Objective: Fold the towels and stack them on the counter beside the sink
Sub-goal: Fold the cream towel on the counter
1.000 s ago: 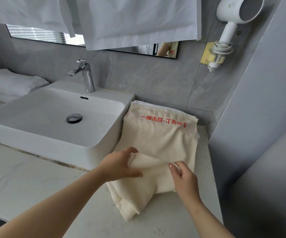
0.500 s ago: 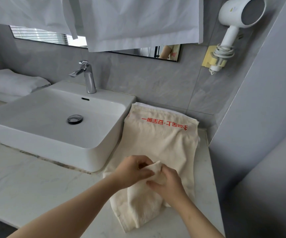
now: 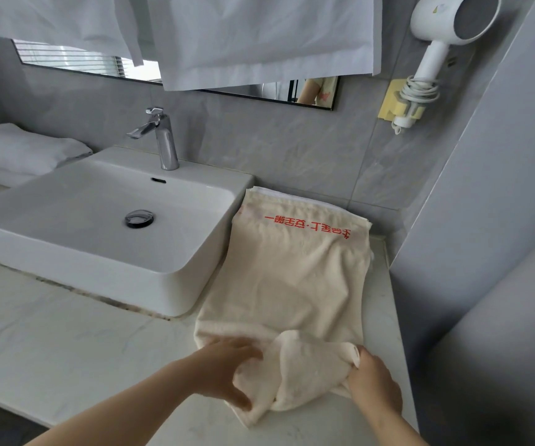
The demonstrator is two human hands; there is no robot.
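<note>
While cream towel (image 3: pixel 295 278) bunches between them | left hand (image 3: pixel 227 371) pinches edge | right hand (image 3: pixel 374 386) grips corner

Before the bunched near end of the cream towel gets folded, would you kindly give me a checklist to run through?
1. Left hand holds the near left part of the cream terry towel with red lettering: ok.
2. Right hand pinches the towel's near right corner: ok.
3. Near end smoothed flat: not ok, it is bunched between the hands.
4. Far half lies flat beside the white rectangular sink: ok.
5. Towel's left edge apart from the sink's wall: cannot tell.
</note>
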